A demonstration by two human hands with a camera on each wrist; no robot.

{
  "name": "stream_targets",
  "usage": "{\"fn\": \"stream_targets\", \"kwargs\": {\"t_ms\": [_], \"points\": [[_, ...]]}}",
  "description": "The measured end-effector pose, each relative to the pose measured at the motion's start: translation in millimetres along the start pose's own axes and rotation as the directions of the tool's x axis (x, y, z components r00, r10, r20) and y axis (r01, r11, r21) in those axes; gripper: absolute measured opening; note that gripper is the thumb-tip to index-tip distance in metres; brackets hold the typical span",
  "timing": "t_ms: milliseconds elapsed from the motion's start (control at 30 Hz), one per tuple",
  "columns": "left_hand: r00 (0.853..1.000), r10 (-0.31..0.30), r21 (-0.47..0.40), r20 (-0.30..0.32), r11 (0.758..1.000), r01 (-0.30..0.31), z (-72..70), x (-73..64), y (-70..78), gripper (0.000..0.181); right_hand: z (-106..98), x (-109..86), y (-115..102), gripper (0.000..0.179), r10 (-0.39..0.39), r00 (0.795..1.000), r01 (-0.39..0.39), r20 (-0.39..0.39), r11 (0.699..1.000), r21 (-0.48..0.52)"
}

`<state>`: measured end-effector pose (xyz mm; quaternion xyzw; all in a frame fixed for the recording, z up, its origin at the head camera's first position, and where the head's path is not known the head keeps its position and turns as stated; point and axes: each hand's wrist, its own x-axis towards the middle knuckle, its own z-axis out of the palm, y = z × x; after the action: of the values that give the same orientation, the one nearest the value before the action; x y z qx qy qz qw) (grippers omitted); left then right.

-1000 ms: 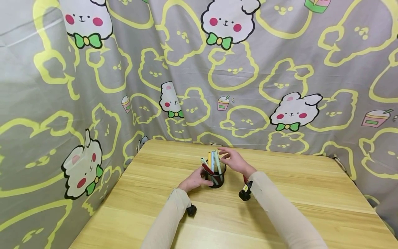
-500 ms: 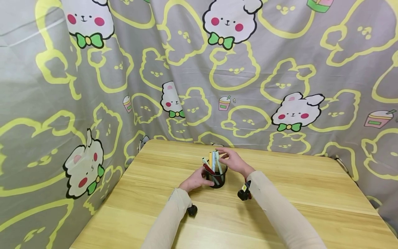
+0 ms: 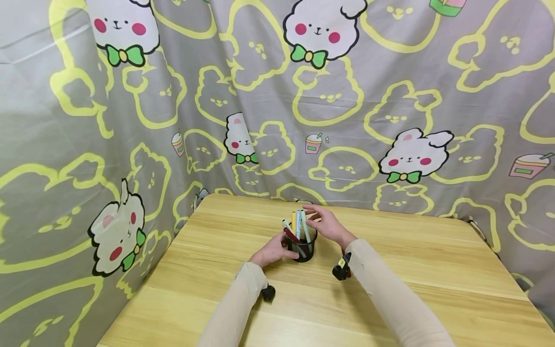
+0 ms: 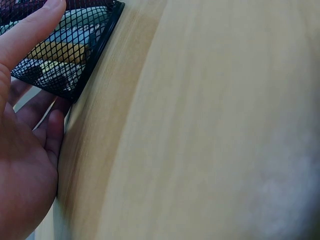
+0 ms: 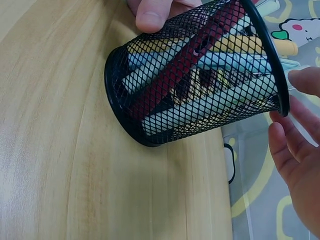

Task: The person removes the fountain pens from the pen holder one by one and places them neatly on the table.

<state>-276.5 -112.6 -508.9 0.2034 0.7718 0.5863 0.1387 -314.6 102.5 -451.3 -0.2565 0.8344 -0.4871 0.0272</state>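
Round mesh cup (image 5: pixel 195 85), slim pens (image 3: pixel 298 224)

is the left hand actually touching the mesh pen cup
Touching. The right wrist view shows the left hand with its thumb against the side of the mesh pen cup.

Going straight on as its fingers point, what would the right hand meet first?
Probably the pale green pen nearest the right hand in the black mesh cup; depth is unclear, so the hand might pass behind it.
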Motion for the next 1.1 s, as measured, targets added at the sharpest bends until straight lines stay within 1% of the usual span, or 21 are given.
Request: {"fn": "stream_targets", "kwargs": {"t_ms": [133,233,333,500,667,733,800,900,967,1033,1100], "points": [[1.000,0.009,-0.003,0.014,1.000,-0.009,0.5,-7.4,14.1,0.068,-1,0.5,-1,0.044,-0.006,1.000,0.006,0.004,1.000,0.010],[1.000,0.016,-0.007,0.020,1.000,-0.016,1.1,-8.9,15.5,0.067,-1,0.0,-1,0.042,-0.029,1.000,0.029,0.010,0.999,0.027],[1.000,0.018,-0.008,0.021,1.000,-0.018,1.2,-9.1,15.5,0.066,-1,-0.2,-2,0.040,-0.031,0.999,0.031,0.010,0.999,0.031],[1.000,0.008,0.000,0.009,1.000,-0.008,1.1,-9.6,15.9,0.064,-3,-0.9,-3,0.037,-0.017,1.000,0.017,0.004,1.000,0.010],[1.000,0.002,0.007,-0.001,1.000,-0.002,1.0,-9.5,15.4,0.064,-4,-2.7,-5,0.036,-0.051,0.999,0.051,-0.014,0.999,-0.003],[1.000,-0.002,0.005,-0.007,1.000,0.002,1.1,-8.9,14.3,0.064,-5,-3.4,-8,0.035,-0.041,0.999,0.041,-0.015,0.999,-0.004],[1.000,-0.009,0.005,-0.012,1.000,0.009,1.1,-8.5,13.6,0.064,-5,-4.1,-8,0.033,-0.056,0.998,0.055,-0.032,0.998,-0.016],[1.000,-0.016,0.012,-0.027,1.000,0.017,1.0,-1.7,0.3,0.064,-5,-4.9,-9,0.029,-0.059,0.997,0.057,-0.058,0.998,-0.033],[0.999,-0.017,0.018,-0.029,1.000,0.018,0.8,2.5,-7.6,0.066,-5,-5.4,-6,0.027,-0.084,0.993,0.081,-0.082,0.996,-0.048],[1.000,-0.014,0.017,-0.027,1.000,0.015,0.6,6.0,-13.8,0.067,-5,-6.0,-6,0.027,-0.077,0.993,0.073,-0.090,0.996,-0.043],[1.000,-0.003,0.009,-0.014,1.000,0.003,0.7,3.4,-7.1,0.067,-6,-7.2,-6,0.026,-0.078,0.992,0.074,-0.098,0.996,-0.042]]}}
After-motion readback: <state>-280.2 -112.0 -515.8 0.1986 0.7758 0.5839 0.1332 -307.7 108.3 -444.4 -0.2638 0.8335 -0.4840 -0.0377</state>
